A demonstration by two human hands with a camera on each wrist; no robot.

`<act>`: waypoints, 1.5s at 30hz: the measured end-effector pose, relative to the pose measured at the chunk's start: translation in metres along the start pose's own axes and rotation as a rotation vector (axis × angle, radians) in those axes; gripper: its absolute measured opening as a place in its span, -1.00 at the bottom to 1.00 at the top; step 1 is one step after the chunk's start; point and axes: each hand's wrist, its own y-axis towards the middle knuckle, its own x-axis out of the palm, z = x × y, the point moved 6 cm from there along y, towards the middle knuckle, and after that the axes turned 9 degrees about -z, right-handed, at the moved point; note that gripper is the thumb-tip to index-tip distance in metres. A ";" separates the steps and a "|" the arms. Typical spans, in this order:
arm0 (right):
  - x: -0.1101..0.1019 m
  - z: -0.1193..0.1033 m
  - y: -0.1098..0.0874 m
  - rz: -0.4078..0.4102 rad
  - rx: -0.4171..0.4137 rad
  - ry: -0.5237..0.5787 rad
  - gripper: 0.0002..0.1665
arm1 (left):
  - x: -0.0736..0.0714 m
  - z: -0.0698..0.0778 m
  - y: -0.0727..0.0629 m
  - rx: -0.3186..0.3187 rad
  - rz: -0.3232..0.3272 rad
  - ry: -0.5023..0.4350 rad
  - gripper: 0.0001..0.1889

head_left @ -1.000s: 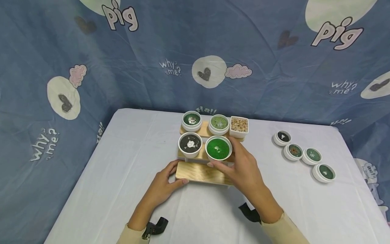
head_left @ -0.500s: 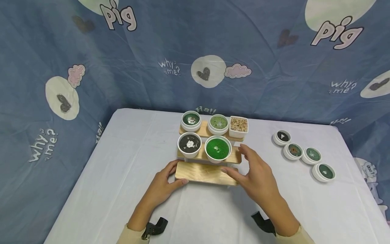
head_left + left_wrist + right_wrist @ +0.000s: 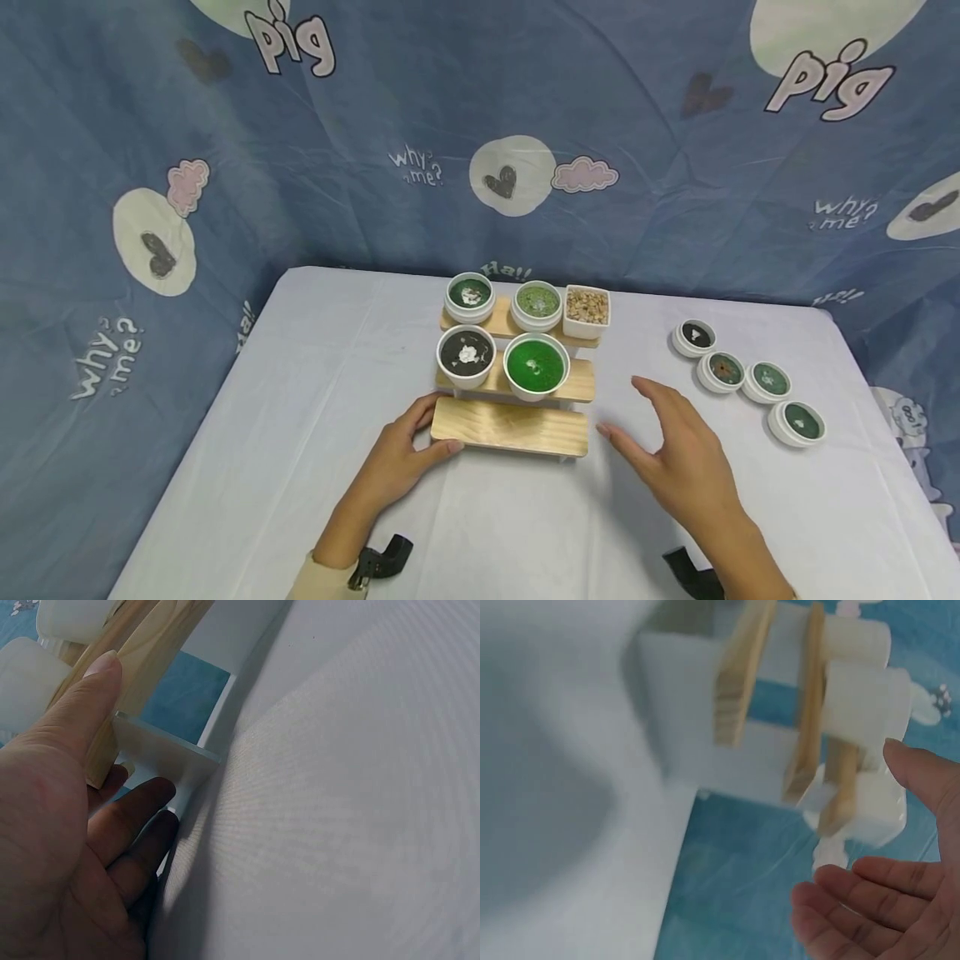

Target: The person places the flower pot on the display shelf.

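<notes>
A three-step wooden stand (image 3: 510, 427) carries white cups on its upper two steps. My left hand (image 3: 405, 454) grips the left end of its lowest step. In the left wrist view, the thumb (image 3: 86, 705) lies along the wood while the other fingers curl beside the pale support panel (image 3: 161, 750). On the middle step are a cup with dark filling (image 3: 467, 357) and one with bright green filling (image 3: 536, 367). My right hand (image 3: 686, 454) is in the air right of the stand, thumb and fingers spread, holding nothing.
The top step holds two round cups, dark green (image 3: 470, 298) and pale green (image 3: 537, 306), plus a square cup of brown bits (image 3: 587, 311). Several small tubs, such as the nearest one (image 3: 797, 425), sit at the right on the white table (image 3: 300, 417). A blue patterned cloth (image 3: 360, 225) hangs behind.
My right hand has let go of the bright green cup, which stays on the middle step, and has moved right, away from the stand. The left hand keeps its grip in place.
</notes>
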 end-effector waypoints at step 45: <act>-0.051 0.233 -0.065 -0.372 0.977 -0.092 0.41 | 0.000 -0.001 0.001 -0.018 0.001 0.006 -0.22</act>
